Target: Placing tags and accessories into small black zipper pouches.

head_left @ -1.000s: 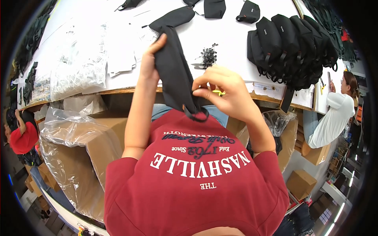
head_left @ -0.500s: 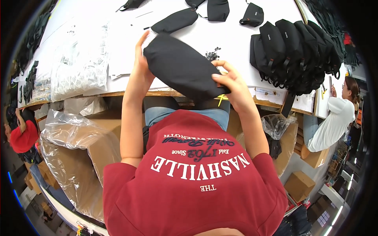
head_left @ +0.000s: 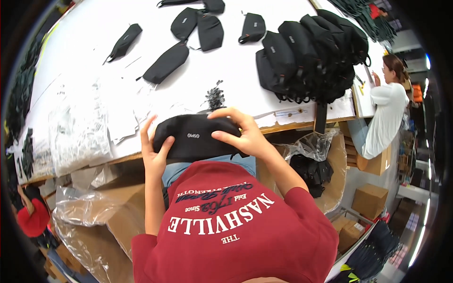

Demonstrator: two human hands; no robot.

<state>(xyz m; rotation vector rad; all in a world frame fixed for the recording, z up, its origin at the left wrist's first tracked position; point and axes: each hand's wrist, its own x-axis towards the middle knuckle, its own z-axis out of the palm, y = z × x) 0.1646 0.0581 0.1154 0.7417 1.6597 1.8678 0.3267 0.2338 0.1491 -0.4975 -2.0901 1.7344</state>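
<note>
A black zippered fabric pouch [head_left: 198, 141] with a small white printed mark is held up at the table's near edge. My left hand [head_left: 155, 153] grips its left end, thumb on the front and fingers at the back. Around its right end, my right hand [head_left: 245, 134] is closed, with the thumb pressing the front and the fingers over the top. Just beyond the pouch lies a small pile of black parts [head_left: 215, 97], too small to make out. Farther off, several similar pouches [head_left: 166, 63] are spread on the white table [head_left: 240, 85].
A large heap of black pouches [head_left: 306, 59] stands at the right. Clear plastic bags [head_left: 78, 127] cover the table's left side. Plastic-lined cartons [head_left: 89, 212] flank me below the edge; the right carton [head_left: 332, 188] holds black items. A person in white [head_left: 387, 111] sits at the right.
The pouch has been lowered toward the table edge and turned level, so its white mark now faces me. Both hands have moved with it. The view has shifted, showing more of the table's far side.
</note>
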